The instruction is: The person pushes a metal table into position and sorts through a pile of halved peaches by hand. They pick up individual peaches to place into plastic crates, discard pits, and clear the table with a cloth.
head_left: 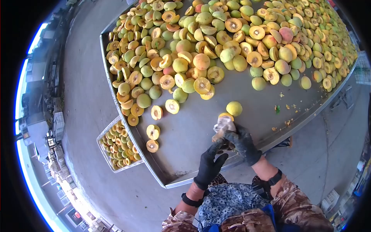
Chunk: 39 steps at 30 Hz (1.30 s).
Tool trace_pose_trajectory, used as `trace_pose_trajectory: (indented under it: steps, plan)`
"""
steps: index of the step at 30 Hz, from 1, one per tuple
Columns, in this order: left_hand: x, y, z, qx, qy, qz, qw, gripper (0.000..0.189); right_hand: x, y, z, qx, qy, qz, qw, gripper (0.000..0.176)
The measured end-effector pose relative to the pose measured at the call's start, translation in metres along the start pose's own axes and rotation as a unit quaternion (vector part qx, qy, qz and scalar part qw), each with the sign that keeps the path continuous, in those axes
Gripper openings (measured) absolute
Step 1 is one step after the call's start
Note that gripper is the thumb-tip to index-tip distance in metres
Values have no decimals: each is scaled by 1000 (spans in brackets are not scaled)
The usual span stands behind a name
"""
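A pale, shiny thing (pixel 224 125) lies between the two gloved hands, over the near part of the metal worktop (pixel 193 131); its exact shape and make cannot be told. The right hand (pixel 245 146) has its fingers closed on it from the side. The left hand (pixel 208 168) is bent in just below, its fingertips bunched near the lower end; whether they grip anything is hidden.

At the far end of the pale thing shows a cut fruit (pixel 225 115), orange at the edge, with a yellow whole fruit (pixel 234 108) just beside it. The pale thing looks small and light, and its shine suggests a slick surface, so the lower end seems the surer place to hold. The cut fruit is likely soft and juicy inside, easily bruised; its skin side should give the better grip.

The whole fruit sits close beyond the fingers and could roll if knocked. The raised rim (pixel 176 185) runs along the near edge, under the reach of the arms. Off to the left lie two loose halves (pixel 153 132), cut faces up. Beyond, a broad heap of fruit (pixel 180 65), whole and halved, covers the far side. A green leaf scrap (pixel 278 109) lies to the right. Outside the left edge, lower down, stands a crate (pixel 127 167) of cut fruit.
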<state>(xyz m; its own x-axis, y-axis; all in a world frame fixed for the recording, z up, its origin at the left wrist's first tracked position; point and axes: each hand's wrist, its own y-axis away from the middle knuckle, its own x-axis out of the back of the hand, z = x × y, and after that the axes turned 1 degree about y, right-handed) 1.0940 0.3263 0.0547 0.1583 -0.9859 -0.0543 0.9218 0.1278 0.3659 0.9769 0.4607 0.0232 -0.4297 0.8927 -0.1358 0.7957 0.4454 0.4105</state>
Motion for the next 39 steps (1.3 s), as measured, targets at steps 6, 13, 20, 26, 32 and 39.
trace_pose_trajectory:
  steps: [6, 13, 20, 26, 32, 39]
  plan:
    - [-14, -35, 17, -142, -462, 39, 875, 90, 127, 28, -46, 39, -85, 317, 944, 15]
    - [-65, -136, -32, -270, -646, -150, 698, 77, 318, 9, -26, 169, 378, 579, 702, 39]
    - [-82, -251, -1, -297, -693, 69, 654, 78, 339, -91, -48, 65, 503, 505, 699, 52]
    - [-98, -313, 12, -313, -683, 108, 651, 85, 285, -170, -65, 78, 403, 574, 709, 45]
    - [-114, -376, 26, -252, -706, 182, 636, 85, 242, -282, -104, 138, 358, 436, 814, 65]
    - [-122, -409, 52, -162, -762, 224, 585, 73, 285, -257, -201, 173, 348, 158, 908, 53]
